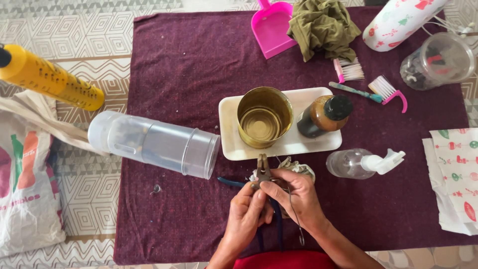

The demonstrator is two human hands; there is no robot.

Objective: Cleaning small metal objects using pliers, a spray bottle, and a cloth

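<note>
Both my hands meet at the near edge of a maroon cloth [179,74]. My left hand [246,216] and my right hand [294,197] together grip a pair of rusty pliers [262,169] with dark blue handles. The jaws point away from me, toward a white tray [229,139]. A thin wire hangs from my right hand. A crumpled rag [298,167] lies just beyond my right hand. On the tray stand an open brass-coloured tin [264,117] and a brown bottle with a black cap [323,115].
A clear plastic canister [154,142] lies on its side at left, a yellow bottle [50,77] beyond it. A clear spray bottle [363,163] lies at right. Pink dustpan [273,27], olive cloth [323,27], two brushes [348,69], a jar [438,61] and patterned paper [455,174] lie around.
</note>
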